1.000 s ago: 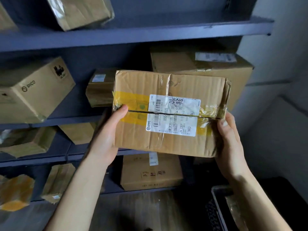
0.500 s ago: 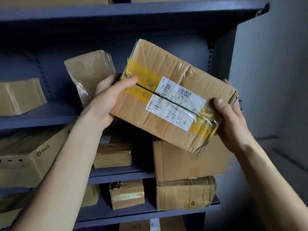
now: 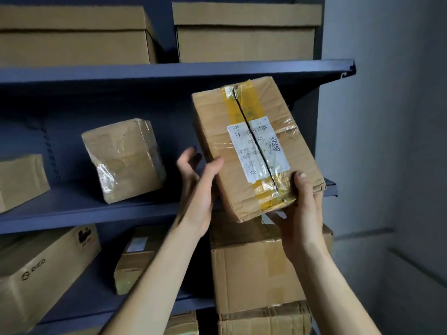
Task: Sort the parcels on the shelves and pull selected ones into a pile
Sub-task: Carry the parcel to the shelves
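Two hands (image 3: 302,213) hold parcel (image 3: 257,153), label (image 3: 243,151) blurred — unreadable

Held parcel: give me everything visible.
The held parcel is a creased brown cardboard box, standing on end and leaning left, in front of the middle shelf at its right end. Yellow tape runs along its gaping centre seam. A white shipping label with barcode and QR code spans the seam under clear tape. Its lower corners are crushed. The right hand grips its bottom end, thumb on the front; the left hand rests its thumb on the left edge, fingers spread.
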The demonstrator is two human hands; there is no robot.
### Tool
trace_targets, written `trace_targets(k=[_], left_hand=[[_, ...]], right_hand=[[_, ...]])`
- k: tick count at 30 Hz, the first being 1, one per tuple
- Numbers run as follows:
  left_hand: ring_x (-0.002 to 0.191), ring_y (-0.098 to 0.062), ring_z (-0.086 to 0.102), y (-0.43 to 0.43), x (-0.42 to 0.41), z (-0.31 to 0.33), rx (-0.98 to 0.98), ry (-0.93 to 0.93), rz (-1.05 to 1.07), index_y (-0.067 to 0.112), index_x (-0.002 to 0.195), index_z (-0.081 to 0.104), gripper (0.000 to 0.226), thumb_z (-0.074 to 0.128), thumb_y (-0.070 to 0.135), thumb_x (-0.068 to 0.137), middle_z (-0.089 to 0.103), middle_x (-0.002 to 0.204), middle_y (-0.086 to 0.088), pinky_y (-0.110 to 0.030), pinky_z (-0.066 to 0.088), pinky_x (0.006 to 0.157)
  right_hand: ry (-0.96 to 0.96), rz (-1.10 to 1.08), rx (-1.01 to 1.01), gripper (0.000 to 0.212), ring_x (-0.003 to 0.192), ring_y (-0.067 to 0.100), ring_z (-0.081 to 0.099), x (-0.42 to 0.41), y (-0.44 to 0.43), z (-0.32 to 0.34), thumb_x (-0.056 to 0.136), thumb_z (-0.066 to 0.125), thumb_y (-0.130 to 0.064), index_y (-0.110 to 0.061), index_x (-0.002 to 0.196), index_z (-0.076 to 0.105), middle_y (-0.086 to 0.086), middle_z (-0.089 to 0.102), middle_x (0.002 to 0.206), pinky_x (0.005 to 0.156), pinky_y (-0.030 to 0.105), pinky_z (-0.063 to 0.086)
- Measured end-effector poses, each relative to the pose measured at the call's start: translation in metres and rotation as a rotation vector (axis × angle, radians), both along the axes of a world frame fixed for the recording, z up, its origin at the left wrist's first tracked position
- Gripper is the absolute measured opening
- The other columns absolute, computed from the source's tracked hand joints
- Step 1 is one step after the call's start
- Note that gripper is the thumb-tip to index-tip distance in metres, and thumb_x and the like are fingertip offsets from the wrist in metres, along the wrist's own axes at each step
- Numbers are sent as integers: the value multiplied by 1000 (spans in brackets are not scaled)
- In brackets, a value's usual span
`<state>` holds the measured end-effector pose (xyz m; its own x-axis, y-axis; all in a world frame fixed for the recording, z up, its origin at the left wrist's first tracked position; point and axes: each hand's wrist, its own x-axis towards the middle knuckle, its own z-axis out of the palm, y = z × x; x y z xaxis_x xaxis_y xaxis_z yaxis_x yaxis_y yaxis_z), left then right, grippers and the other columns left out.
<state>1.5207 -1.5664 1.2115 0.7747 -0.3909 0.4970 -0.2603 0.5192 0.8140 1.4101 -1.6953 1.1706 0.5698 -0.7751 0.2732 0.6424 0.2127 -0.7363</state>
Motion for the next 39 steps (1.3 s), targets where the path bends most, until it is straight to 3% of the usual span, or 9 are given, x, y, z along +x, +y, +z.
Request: trace_targets(k=[4, 8, 12, 17, 22, 28, 30, 34, 39], left_hand=[[111, -12, 67, -9, 7, -8, -56, 53, 17, 37, 123, 49, 68, 78, 52, 63, 70, 121, 6, -43, 54, 92], [109, -24, 70, -16, 21, 2, -8, 184, 63, 30, 124, 56, 54, 76, 49, 77, 72, 120, -3, -40, 58, 70], [115, -29, 71, -27, 38, 17, 113, 238, -65, 28, 130, 68, 62, 69, 65, 81, 74, 125, -6, -54, 57, 98], [116, -22, 71, -51, 38, 29, 245, 83, -120, 30, 132, 69, 54, 50, 66, 97, 75, 123, 0, -48, 52, 107], [122, -17, 68, -77, 45, 24, 406, -7, -154, 41, 142, 58, 85, 68, 86, 71, 71, 131, 8, -50, 51, 107], [128, -12, 59, -110, 72, 21, 482, 57, -6, 36, 145, 54, 118, 73, 96, 45, 64, 139, 12, -42, 39, 115], [123, -11, 60, -114, 70, 23, 483, 58, 56, 30, 138, 59, 104, 69, 94, 57, 68, 132, 11, -35, 43, 107], [84, 8, 50, -119, 67, 18, 504, 32, 100, 33, 100, 60, 34, 57, 67, 95, 59, 94, 22, -16, 36, 67], [79, 10, 42, -125, 74, 13, 515, 48, 140, 33, 113, 51, 35, 54, 65, 97, 48, 88, 27, -17, 35, 67]], right_hand=[[52, -6, -44, 31, 117, 20, 69, 4, -2, 1, 96, 64, -55, -40, 119, 52, -2, 69, 127, 97, 50, 59], [120, -22, -221, 80, 127, 14, 62, 4, -10, -4, 72, 71, -78, -37, 137, 48, -7, 63, 137, 111, 46, 49], [164, -54, -480, 95, 132, 2, 54, 6, -18, -2, 72, 69, -75, -48, 154, 29, -16, 54, 146, 106, 28, 48], [172, -103, -457, 82, 130, -3, 50, 22, -45, 15, 89, 63, -69, -41, 156, 24, -17, 50, 144, 105, 23, 45], [230, -178, -428, 70, 130, 7, 52, 41, -82, 22, 95, 62, -63, -36, 152, 31, -12, 52, 142, 116, 41, 43], [322, -253, -453, 74, 132, 18, 52, 60, -117, 27, 91, 59, -64, -30, 151, 33, -1, 51, 147, 116, 46, 43], [356, -269, -458, 68, 130, 19, 52, 67, -127, 26, 96, 59, -60, -28, 151, 34, 1, 51, 145, 114, 43, 44], [430, -296, -514, 65, 126, 16, 51, 81, -142, 23, 99, 60, -54, -25, 151, 35, 1, 50, 143, 105, 33, 42], [509, -318, -596, 66, 120, 17, 50, 90, -155, 25, 99, 58, -54, -22, 151, 33, -1, 49, 136, 102, 33, 42]])
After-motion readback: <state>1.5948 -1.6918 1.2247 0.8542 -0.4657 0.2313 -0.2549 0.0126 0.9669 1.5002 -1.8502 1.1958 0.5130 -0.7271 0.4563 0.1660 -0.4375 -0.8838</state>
